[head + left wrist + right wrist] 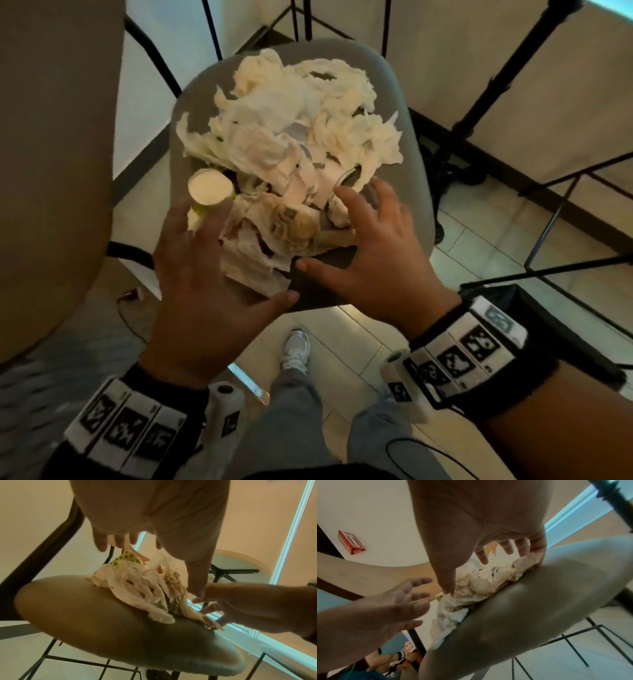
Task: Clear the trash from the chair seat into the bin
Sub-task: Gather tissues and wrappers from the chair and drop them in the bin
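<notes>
Head view: table (51,137) left of chair seat (407,164), tripod (479,113) right.

grey chair seat (407,144) | crumpled paper trash (291,137), cup (209,187) on it

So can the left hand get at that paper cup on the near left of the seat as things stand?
Probably yes. The left hand is open with its fingers already beside the paper cup, which lies on top of the tissue pile at the chair seat edge; nothing covers it.
</notes>
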`<state>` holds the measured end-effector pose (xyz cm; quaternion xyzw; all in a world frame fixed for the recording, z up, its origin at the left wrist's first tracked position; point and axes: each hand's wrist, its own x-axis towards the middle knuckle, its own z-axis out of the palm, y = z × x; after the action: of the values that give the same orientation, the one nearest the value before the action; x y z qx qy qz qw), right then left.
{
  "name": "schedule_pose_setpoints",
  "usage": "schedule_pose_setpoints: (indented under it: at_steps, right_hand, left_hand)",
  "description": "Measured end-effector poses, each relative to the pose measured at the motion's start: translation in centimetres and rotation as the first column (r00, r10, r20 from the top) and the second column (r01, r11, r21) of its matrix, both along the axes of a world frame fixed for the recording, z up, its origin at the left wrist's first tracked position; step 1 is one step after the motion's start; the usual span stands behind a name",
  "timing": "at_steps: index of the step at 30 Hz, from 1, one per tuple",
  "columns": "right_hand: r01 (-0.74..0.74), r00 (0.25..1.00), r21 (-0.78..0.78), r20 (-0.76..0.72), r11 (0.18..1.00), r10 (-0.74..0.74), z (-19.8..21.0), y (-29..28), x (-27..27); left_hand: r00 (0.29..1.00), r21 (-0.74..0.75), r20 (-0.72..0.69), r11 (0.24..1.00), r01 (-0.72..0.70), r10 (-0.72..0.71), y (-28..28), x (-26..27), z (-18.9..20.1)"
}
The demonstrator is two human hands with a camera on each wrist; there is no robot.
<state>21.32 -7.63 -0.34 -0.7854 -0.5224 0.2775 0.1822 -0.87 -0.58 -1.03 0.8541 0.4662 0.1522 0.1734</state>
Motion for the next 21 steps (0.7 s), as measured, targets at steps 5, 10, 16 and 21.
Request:
schedule_pose_setpoints:
  at_steps: [5,10,16,21]
  right_hand:
    - [0.002,0.998,0.171,0.068,0.985,-0.014,-1.3,1.7,-2.7]
    - [-0.016,0.99,0.207,0.143,0.978,-0.014,-2.9,3.4,-3.4]
    - [0.026,1.0,0.204,-0.022,0.979,-0.022,-3.6,3.7,-0.7]
    - [0.207,0.963,0.226,-0.22,0.952,-0.157,-2.6,4.2,1.9]
  left_hand:
    - [0.994,-0.08,0.11,0.997,-0.016,0.025,0.2,0.9,-2.6]
    - [1.0,-0.088,0.021,0.996,-0.007,0.009,1.0,2.1,-3.5]
    - [0.993,-0.127,0.108,0.992,-0.025,0.039,1.3,2.5,-3.4]
    - [0.976,-0.079,0.209,0.996,-0.042,0.058,1.7,2.9,-3.0]
